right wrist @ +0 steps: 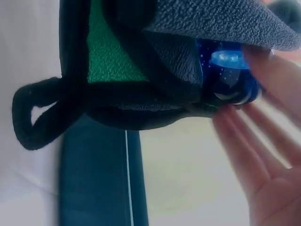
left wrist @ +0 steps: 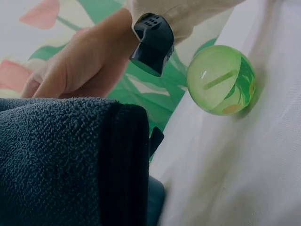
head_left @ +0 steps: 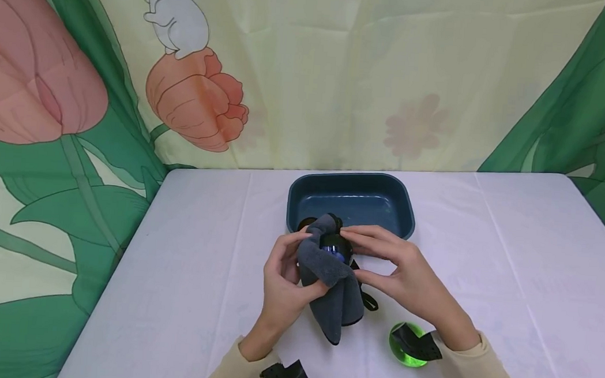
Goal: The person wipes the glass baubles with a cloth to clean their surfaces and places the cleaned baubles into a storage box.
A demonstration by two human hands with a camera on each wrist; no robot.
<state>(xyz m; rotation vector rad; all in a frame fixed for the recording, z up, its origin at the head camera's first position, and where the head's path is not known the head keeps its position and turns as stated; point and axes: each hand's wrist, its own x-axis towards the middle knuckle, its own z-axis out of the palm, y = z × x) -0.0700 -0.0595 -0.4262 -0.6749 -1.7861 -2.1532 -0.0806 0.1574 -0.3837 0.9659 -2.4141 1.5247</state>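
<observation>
A grey-blue terry cloth (head_left: 315,258) with black trim is bunched around a shiny dark blue ball (head_left: 336,248), which shows through the folds. My left hand (head_left: 288,278) grips the cloth from the left, thumb in front; the cloth fills much of the left wrist view. On the other side, my right hand (head_left: 387,255) pinches the ball, fingertips by its upper edge and thumb lower down by the cloth. In the right wrist view the blue ball (right wrist: 226,70) has bubbles in it and the right fingers (right wrist: 240,146) lie against it. A green patch (right wrist: 113,52) and black loop (right wrist: 35,113) show on the cloth.
A dark blue rectangular tray (head_left: 355,183) stands just beyond the hands, with a dark round thing (head_left: 307,223) at its near left corner. A clear green ball (head_left: 408,344) rests on the white tablecloth below the right wrist. A patterned curtain (head_left: 341,70) hangs behind the table.
</observation>
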